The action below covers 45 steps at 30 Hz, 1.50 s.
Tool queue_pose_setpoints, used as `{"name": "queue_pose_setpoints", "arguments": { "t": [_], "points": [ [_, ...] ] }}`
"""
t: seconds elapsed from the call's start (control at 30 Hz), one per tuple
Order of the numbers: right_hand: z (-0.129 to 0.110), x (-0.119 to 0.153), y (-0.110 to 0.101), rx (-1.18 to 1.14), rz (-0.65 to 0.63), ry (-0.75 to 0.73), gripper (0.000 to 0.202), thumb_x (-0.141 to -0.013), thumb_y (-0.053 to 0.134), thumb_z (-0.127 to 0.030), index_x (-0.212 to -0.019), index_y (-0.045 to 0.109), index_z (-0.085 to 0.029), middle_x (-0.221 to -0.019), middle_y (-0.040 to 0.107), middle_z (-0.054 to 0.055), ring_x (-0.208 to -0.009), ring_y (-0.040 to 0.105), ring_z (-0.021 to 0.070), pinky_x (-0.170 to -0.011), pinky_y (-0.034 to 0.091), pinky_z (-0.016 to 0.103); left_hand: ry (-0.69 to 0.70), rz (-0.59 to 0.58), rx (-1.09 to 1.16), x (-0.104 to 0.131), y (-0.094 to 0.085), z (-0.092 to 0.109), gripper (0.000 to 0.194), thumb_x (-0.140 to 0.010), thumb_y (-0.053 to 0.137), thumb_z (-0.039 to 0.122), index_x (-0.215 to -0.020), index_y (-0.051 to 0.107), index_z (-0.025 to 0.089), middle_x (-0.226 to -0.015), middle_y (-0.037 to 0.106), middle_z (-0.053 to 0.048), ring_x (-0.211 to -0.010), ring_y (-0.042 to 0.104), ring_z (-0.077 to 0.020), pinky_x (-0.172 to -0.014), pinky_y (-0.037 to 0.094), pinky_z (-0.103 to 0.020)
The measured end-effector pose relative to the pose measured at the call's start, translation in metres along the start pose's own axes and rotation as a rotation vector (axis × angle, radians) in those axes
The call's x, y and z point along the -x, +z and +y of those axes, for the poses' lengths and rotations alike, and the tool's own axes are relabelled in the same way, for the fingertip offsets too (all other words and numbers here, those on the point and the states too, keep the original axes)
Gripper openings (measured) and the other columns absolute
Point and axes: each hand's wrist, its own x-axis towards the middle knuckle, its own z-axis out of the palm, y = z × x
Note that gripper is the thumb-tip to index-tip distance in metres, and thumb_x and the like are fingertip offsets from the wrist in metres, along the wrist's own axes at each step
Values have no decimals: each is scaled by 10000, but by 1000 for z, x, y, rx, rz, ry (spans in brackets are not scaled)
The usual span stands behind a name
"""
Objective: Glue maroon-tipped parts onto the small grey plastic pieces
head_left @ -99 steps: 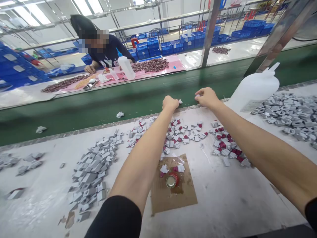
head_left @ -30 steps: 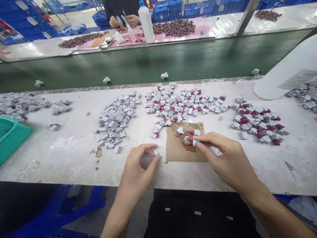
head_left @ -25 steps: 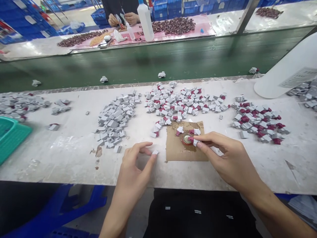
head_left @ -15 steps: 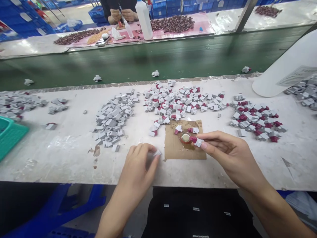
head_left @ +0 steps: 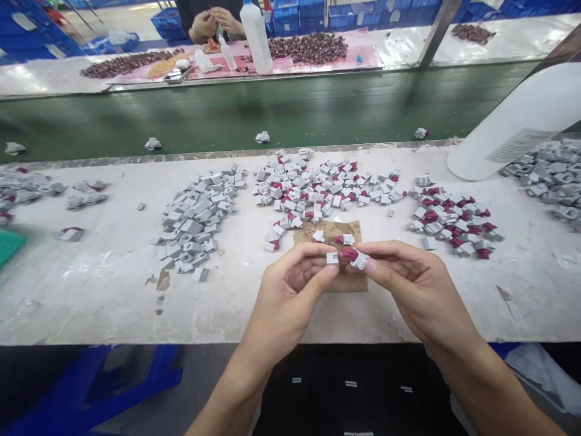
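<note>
Left hand (head_left: 288, 297), thumb and forefinger closed in a pinch, grips a small light-grey angular block (head_left: 332, 258). Right hand (head_left: 417, 284), likewise pinched, grips a two-part piece in maroon and pale grey (head_left: 356, 257), its maroon end directed towards the block; a narrow gap separates the two parts. Both hands are held over a square of brown cardboard (head_left: 351, 284), on which two maroon-and-grey assemblies (head_left: 348, 239) lie just beyond the fingers. The cardboard rests on a stained whitish surface (head_left: 113, 303). Beyond it spreads a loose heap of mixed maroon-and-grey pieces (head_left: 313, 188), with a second mixed heap (head_left: 454, 227) to the right and a pile of plain grey blocks (head_left: 195, 218) to the left. Farther right, a large white plastic bottle (head_left: 517, 124) stands near another grey pile (head_left: 549, 175). Along the far edge runs a green belt (head_left: 204, 115) bearing four small spaced pieces (head_left: 262, 137). Across the belt, a co-worker's hands (head_left: 218, 23) meet above a pink sheet (head_left: 370, 51) with dark red parts (head_left: 308, 47).
</note>
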Motion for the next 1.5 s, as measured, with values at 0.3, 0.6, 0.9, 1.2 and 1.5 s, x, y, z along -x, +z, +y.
{"name": "queue_pose_setpoints", "arguments": {
  "t": [0.3, 0.6, 0.9, 1.2, 1.5],
  "points": [
    [-6, -1, -4, 46, 0, -23, 139, -988, 947, -365, -1123, 957, -332, -1117, 944, 45, -1054, 925, 294, -964, 782, 429, 44, -73, 48, -9, 7, 0, 83, -1063, 819, 272, -1140, 836, 245, -1161, 882, -57, -1082, 868, -227, -987, 730, -341],
    [-22, -8, -1, 88, -54, -116, 136, -1044, 882, -300, -1142, 955, -359, -1158, 929, 34, -1075, 903, 262, -946, 759, 376, 160, -56, -162, -18, 2, 12, 109, -1066, 814, 309, -1164, 858, 294, -1198, 847, -62, -1082, 830, -257, -946, 720, -376],
    [-62, -139, -43, 792, 208, -331, 330, -1087, 795, -359, -1397, 872, -280, -1347, 871, 100, -1123, 837, 291, -1018, 701, 485, 298, 68, -711, -147, -9, 69, 109, -976, 799, 273, -1065, 847, 229, -1128, 838, -88, -984, 765, -267, -952, 646, -433],
    [-57, -303, -93, 958, 316, -116, 408, -1119, 794, -424, -1471, 736, -226, -1545, 726, 126, -1325, 749, 308, -1114, 656, 557, -23, 141, -1153, -326, 51, 61, 264, -1100, 766, 311, -1335, 790, 192, -1453, 787, -145, -1402, 719, -343, -1238, 553, -604],
    [-64, -215, -86, 444, 139, -155, 433, -1003, 890, -532, -1286, 863, -205, -1262, 877, 142, -1125, 866, 292, -1034, 741, 484, 50, 110, -1225, -290, 54, 59, 362, -1171, 576, 222, -1508, 680, 142, -1539, 736, -203, -1524, 621, -378, -1294, 467, -608]
  ]
}}
